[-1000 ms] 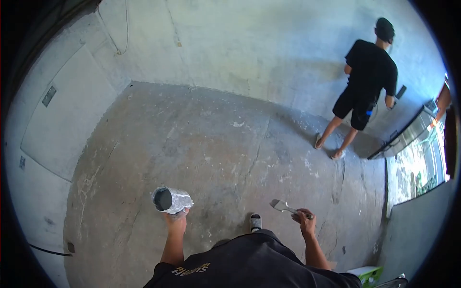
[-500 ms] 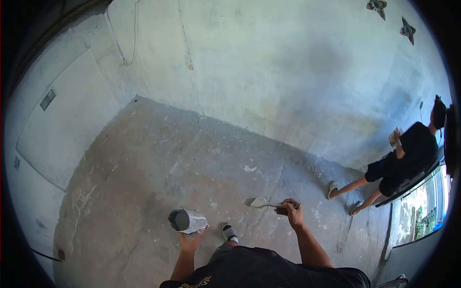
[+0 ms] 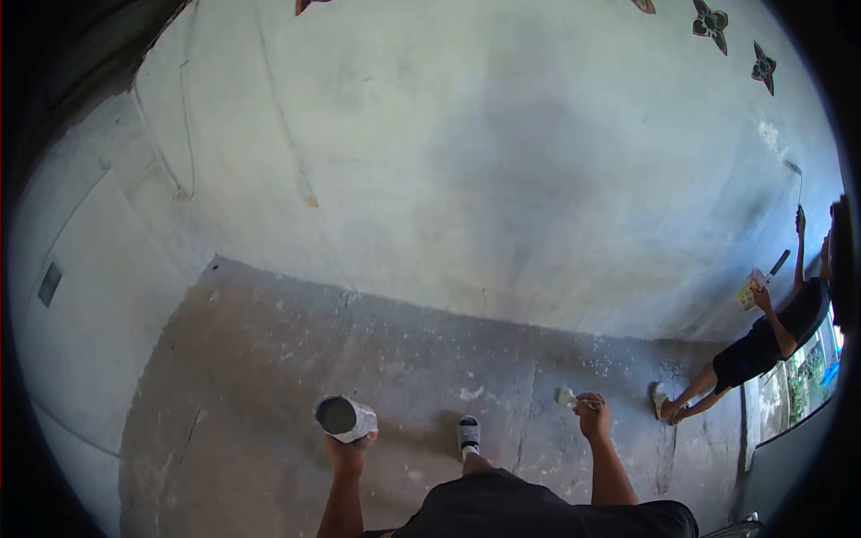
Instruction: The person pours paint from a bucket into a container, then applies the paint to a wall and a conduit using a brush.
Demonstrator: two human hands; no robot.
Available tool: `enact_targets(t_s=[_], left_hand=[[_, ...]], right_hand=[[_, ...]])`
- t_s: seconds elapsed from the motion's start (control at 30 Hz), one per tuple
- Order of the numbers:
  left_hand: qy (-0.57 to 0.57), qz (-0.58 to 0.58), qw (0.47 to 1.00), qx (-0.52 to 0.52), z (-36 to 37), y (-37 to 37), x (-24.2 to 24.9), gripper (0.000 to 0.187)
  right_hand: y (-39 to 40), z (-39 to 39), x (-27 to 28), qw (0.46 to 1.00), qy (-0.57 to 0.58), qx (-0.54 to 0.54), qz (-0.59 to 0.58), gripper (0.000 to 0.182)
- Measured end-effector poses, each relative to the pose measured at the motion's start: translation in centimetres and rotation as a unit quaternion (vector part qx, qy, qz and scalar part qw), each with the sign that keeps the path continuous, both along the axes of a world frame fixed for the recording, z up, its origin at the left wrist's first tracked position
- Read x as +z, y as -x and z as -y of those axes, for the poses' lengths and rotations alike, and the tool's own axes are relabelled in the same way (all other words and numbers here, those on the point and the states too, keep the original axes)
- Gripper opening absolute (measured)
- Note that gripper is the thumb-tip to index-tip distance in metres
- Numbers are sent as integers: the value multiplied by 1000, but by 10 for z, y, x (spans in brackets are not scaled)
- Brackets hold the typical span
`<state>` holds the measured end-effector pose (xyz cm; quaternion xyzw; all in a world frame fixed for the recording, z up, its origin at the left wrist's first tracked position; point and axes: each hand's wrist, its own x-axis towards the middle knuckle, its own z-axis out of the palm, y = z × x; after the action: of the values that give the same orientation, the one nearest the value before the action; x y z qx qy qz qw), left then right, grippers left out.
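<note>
My left hand point(image 3: 348, 451) is wrapped round a pale, stained container point(image 3: 363, 421), tilted so that its round opening and grey inside show. To the right, my right hand point(image 3: 593, 418) grips the handle of a tool with a whitish head point(image 3: 566, 396), held above the concrete floor and pointing left. The exact shape of the tool's head is too small to tell. A wide gap of floor separates my two hands.
A co-worker point(image 3: 776, 332) in dark clothes stands at the right, holding a small tub point(image 3: 752, 289) and raising a roller point(image 3: 793, 168) against the whitish wall point(image 3: 538, 197). Grey concrete floor point(image 3: 269, 359) spreads ahead. Dark ornaments point(image 3: 709, 24) hang at the upper right.
The view has tilted up, showing more wall. My right hand has moved right with the tool. One foot has stepped forward. The co-worker has raised an arm with the roller to the wall.
</note>
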<state>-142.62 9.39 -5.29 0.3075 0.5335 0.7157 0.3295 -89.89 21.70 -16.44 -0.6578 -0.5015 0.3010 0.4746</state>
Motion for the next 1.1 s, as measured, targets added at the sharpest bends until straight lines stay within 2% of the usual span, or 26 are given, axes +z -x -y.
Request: enact_targets(t_s=[0.07, 0.1, 0.13, 0.2, 0.23, 0.3, 0.33, 0.37, 0.4, 0.43, 0.47, 0.5, 0.57, 0.6, 0.63, 0.7, 0.8, 0.87, 0.93, 1.0, 1.1], left_hand=[[24, -41, 999, -13, -47, 29, -31, 67], [49, -84, 995, -19, -77, 42, -37, 66], [42, -85, 995, -26, -109, 38, -20, 66], [35, 44, 998, -40, -149, 34, 12, 65], [35, 41, 997, -47, -174, 41, 12, 65], [23, 41, 998, -43, -219, 59, -1, 64], [24, 41, 998, -51, -239, 74, -12, 64], [31, -8, 997, -66, -262, 93, -27, 64], [35, -57, 994, -82, -286, 105, -33, 65], [33, -55, 994, -93, -305, 109, -21, 65], [26, -18, 996, -81, -320, 108, 3, 67], [18, 19, 997, -70, -343, 113, 16, 69], [19, -13, 996, -89, -391, 148, -3, 73], [30, -49, 994, -95, -411, 167, -15, 78], [32, -52, 992, -113, -443, 177, -23, 78], [-53, -75, 987, -130, -493, 202, -34, 87], [1, -75, 983, -166, -541, 224, -5, 94], [-19, -81, 980, -181, -573, 235, -8, 94], [-35, -91, 977, -191, -599, 243, -1, 94], [-29, -87, 973, -211, -615, 241, 13, 86], [-35, -87, 968, -234, -643, 243, -3, 87]], right_hand=[[-5, -47, -1, 980, 18, 69, 184, 10], [1, -72, -5, 971, 5, 60, 230, 11], [7, -101, 6, 972, 1, 52, 230, 11], [27, -144, 25, 951, 40, 116, 284, 12], [37, -173, 27, 953, 42, 109, 281, 12], [58, -242, 28, 956, -47, 118, 264, 14], [67, -281, 35, 944, -55, 146, 289, 15], [77, -324, 53, 931, -65, 173, 315, 17], [97, -350, 101, 937, -87, 175, 290, 17], [122, -377, 152, 942, -109, 176, 265, 17], [133, -413, 180, 925, -194, 188, 267, 13], [153, -439, 234, 935, -153, 203, 248, 15], [183, -491, 317, 917, -213, 201, 271, 13], [194, -517, 350, 915, -249, 214, 236, 9], [207, -539, 396, 917, -233, 190, 263, 8], [235, -560, 475, 924, -268, 159, 223, 7], [263, -586, 585, 900, -361, 100, 224, 8], [260, -608, 645, 865, -456, 86, 190, 10], [250, -624, 694, 862, -488, 132, 36, 13], [245, -631, 732, 853, -512, 103, 14, 12], [210, -664, 766, 845, -528, 81, -6, 10]])
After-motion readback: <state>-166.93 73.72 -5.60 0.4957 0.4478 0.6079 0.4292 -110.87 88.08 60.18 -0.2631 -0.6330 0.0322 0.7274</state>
